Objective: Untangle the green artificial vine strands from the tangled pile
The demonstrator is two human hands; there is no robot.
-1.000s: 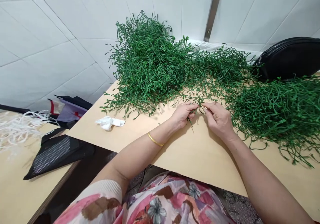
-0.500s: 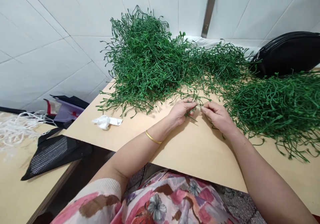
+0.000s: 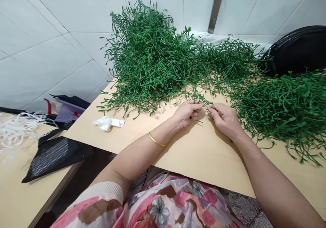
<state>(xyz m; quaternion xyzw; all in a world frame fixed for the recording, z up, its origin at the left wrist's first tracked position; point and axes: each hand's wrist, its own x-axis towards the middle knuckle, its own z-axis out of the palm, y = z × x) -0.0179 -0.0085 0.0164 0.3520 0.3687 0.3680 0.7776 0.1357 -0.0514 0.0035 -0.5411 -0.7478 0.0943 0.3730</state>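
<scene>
Green plastic sprig (image 3: 205, 104): lies at the near edge of the far heap (image 3: 152, 58), one piece in hand; judged early work, since that heap and the right heap (image 3: 282, 109) lie full and loose. Left hand (image 3: 187, 112), right hand (image 3: 225, 119): palms down on the board (image 3: 203, 153), fingertips almost meeting, thumbs and forefingers pinching the sprig, other fingers curled.

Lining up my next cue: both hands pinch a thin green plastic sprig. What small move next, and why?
Probably draw the thin green plastic sprig toward you: left hand and right hand both pinch it, but its tips overlap the tangled green plastic pile.
</scene>
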